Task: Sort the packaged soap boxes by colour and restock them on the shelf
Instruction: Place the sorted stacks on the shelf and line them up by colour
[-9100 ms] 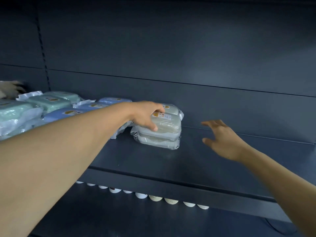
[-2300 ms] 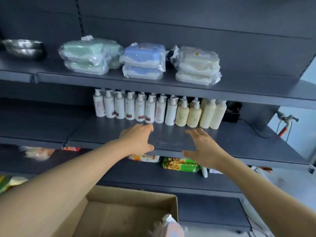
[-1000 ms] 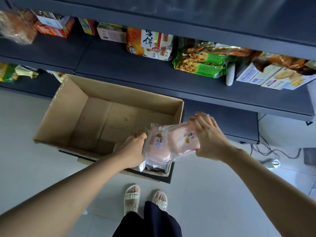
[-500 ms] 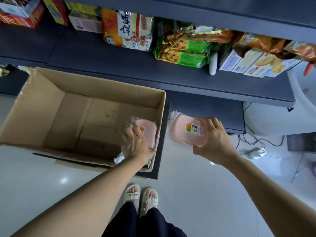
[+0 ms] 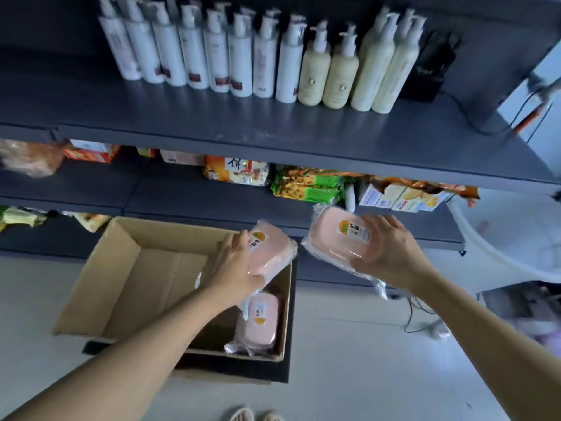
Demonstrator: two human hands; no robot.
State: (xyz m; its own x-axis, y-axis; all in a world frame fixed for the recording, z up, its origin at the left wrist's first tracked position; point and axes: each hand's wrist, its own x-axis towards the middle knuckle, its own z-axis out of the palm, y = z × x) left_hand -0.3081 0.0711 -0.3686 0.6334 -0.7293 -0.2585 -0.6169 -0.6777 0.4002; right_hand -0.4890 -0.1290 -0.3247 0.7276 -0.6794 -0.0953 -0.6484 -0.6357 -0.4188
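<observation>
My left hand point(image 5: 232, 265) grips a pink plastic-wrapped soap box point(image 5: 270, 250) above the right end of the open cardboard carton point(image 5: 100, 278). My right hand point(image 5: 385, 253) holds a second pink soap box point(image 5: 340, 241), label up, to the right of the carton and level with the snack shelf. A third pink soap box point(image 5: 259, 322) lies inside the carton at its right corner. The soap shelf with the sorted boxes is out of view above.
A grey shelf point(image 5: 273, 126) carries a row of white and cream pump bottles point(image 5: 261, 56). The shelf below holds snack packets point(image 5: 306, 183) and biscuit boxes point(image 5: 403, 197). Cables point(image 5: 416, 311) trail on the tiled floor at right. My sandalled feet point(image 5: 255, 416) show at the bottom edge.
Both hands have risen with a pink soap box each, the left one lifted out of the carton. The view has tilted up, bringing the bottle shelf into sight.
</observation>
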